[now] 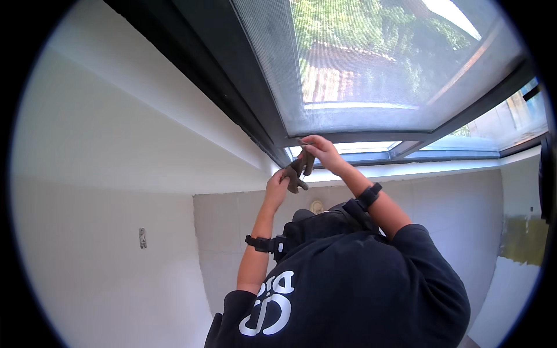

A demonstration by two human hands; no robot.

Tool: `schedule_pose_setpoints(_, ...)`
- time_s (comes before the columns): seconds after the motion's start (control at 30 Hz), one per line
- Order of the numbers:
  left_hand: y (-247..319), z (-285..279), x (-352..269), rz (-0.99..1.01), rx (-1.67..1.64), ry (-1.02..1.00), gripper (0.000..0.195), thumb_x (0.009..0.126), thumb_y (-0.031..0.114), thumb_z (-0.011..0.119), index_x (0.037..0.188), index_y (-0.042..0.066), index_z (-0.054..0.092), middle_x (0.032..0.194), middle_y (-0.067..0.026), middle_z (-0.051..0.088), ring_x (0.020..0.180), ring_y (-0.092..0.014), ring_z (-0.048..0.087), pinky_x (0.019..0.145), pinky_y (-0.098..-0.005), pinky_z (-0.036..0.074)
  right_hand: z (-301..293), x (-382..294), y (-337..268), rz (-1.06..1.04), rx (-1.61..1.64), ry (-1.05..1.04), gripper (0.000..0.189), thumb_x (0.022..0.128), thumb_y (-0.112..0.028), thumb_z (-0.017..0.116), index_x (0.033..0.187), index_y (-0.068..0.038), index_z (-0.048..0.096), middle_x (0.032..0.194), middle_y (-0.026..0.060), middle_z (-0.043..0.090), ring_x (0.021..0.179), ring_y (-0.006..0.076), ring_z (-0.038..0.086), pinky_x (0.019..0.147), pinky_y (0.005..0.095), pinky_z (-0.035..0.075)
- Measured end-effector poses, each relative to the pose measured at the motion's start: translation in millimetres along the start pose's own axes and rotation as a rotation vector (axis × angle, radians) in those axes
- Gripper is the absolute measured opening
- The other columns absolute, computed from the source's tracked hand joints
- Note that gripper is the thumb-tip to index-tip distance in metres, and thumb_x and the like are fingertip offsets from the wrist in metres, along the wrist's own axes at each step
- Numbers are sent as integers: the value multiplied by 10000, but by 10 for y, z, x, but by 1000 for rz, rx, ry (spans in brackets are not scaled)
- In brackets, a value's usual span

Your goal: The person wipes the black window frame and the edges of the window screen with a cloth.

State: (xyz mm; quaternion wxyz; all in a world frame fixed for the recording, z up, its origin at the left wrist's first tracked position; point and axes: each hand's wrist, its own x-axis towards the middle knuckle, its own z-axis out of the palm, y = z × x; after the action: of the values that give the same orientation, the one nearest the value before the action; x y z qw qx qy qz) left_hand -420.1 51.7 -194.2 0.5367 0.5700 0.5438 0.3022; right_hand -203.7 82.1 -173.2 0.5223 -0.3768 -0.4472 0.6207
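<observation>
A dark grey-brown cloth, with finger-like ends as on a work glove [295, 176], hangs bunched between my two hands. My left hand [276, 191] pinches its lower left part. Higher up and to the right, my right hand [323, 152] grips its upper end between thumb and fingers. Behind my right fingertips is the lower rail of a dark window frame [357, 137]; whether they touch it I cannot tell. Folds of the cloth hide part of its shape.
A mesh-covered window pane [361, 74] fills the top, with greenery outside. A pale wall [109, 143] with a small wall box [142, 238] stands at left. Below the window is a light tiled surface [243, 217]. Black straps [263, 244] circle both my forearms.
</observation>
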Motion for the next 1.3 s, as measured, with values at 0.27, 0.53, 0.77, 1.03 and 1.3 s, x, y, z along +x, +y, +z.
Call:
schedule_pose_setpoints(0.27,440,47,-84,257,9,198,267,818,132,605,1062,36,557,975,-69,575,885,-161,563,782,-281,456,-396,-417,-228,49,172,57,137,948,-112,500,1052,-26,524,1038,147,660,993,193,624,886,309,468)
schedule_pose_setpoints(0.53,1080,445,-24,357,255,-290,292,837,213,647,1042,27,555,965,-88,601,861,-165,586,763,-286,464,-229,-655,-454,-48,-87,69,115,899,-91,591,1002,-43,578,886,-16,572,832,59,532,774,216,443)
schedule_pose_setpoints(0.77,1032,501,101,230,-348,-368,116,926,131,527,1009,56,494,900,-17,578,818,-69,543,743,-218,452,-520,-839,-60,190,-132,-145,185,870,-168,649,992,-35,610,832,-27,591,773,57,527,707,217,442)
schedule_pose_setpoints(1.03,931,434,136,176,-437,-268,128,916,129,522,1003,35,513,922,-17,571,854,-67,529,784,-226,439,-643,-988,142,128,56,20,90,882,-145,623,891,-58,606,939,5,608,877,85,550,804,245,448)
schedule_pose_setpoints(1.3,379,556,364,-72,74,-415,576,837,328,681,1224,-4,412,881,-109,618,775,-150,589,677,-271,472,-452,-974,-290,-159,566,229,119,942,-170,522,968,-57,550,1136,158,606,1040,242,581,934,366,449)
